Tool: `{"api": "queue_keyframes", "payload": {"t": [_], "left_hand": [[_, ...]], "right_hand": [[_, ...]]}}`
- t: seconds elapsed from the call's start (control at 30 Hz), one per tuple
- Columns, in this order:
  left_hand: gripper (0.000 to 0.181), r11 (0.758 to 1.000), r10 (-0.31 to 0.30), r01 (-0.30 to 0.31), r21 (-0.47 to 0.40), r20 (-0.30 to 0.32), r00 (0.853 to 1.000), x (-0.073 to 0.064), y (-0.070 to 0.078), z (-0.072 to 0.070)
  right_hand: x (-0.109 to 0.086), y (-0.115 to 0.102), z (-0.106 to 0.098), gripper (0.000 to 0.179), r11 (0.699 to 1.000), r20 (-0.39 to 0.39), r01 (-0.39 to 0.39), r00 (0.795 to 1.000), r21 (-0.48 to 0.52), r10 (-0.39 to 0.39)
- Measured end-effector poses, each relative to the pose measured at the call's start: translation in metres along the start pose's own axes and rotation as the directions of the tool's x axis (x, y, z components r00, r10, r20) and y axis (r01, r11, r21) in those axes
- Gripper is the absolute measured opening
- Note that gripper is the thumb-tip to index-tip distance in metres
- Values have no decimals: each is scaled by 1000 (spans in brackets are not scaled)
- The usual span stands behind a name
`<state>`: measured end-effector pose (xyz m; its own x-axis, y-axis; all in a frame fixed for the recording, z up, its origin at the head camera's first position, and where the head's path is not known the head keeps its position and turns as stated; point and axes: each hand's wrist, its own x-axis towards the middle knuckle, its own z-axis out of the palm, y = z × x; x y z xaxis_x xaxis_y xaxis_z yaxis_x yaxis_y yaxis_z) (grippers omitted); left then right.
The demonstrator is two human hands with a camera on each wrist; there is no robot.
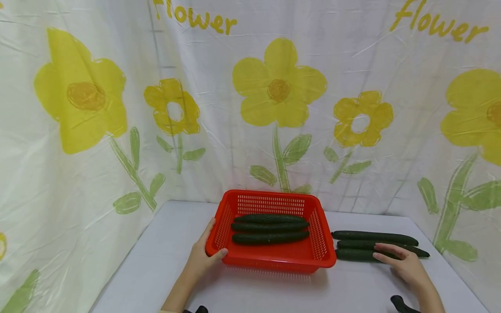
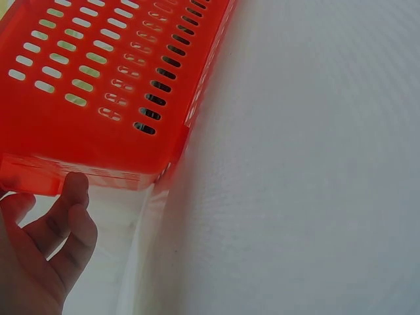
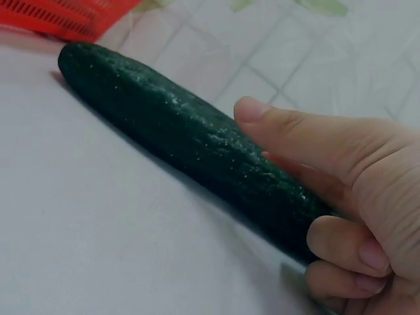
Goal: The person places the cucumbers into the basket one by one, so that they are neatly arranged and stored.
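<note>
A red plastic basket [image 1: 274,261] with slotted walls stands on the table. Three dark green cucumbers [image 1: 270,238] lie side by side inside it. My left hand [image 1: 201,258] holds the basket's left front corner, thumb at the rim and fingers along the side; in the left wrist view curled fingertips touch the red plastic. Right of the basket are three more cucumbers [image 1: 373,237]. My right hand [image 1: 407,265] grips the nearest of these, a bumpy cucumber [image 3: 177,131], around its right part. Thumb and fingers lie on either side, and the hand covers that end.
The white table [image 1: 148,261] ends at a white curtain [image 1: 219,152] printed with yellow flowers, hanging behind and at both sides. Close to the basket's right wall lie the left ends of the loose cucumbers. Dark straps [image 1: 401,304] show near my wrists.
</note>
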<state>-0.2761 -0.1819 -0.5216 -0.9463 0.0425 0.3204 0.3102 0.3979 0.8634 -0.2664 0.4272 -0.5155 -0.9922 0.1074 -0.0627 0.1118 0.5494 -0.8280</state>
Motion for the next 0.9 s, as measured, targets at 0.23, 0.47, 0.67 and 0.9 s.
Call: {"api": "queue_keyframes", "payload": {"t": [0.23,0.47,0.67,0.9], "left_hand": [[95,1000,-3,3,9,-3,1000,-1,1,-1],[95,1000,6,-5,16,-3,1000,-1,1,-1],[95,1000,5,-5,24,-7,1000,-1,2,0],[95,1000,2,-2,27,-5,1000,0,2,1]], "right_hand": [[2,3,-1,68,993,-38,-4,999,-116,-1],[-1,6,-5,64,980,-16,33,999,-194,-37],[0,10,-4,59,978,5,62,998,-201,-63],[0,9,0,56,978,25,84,996,-189,-81]]}}
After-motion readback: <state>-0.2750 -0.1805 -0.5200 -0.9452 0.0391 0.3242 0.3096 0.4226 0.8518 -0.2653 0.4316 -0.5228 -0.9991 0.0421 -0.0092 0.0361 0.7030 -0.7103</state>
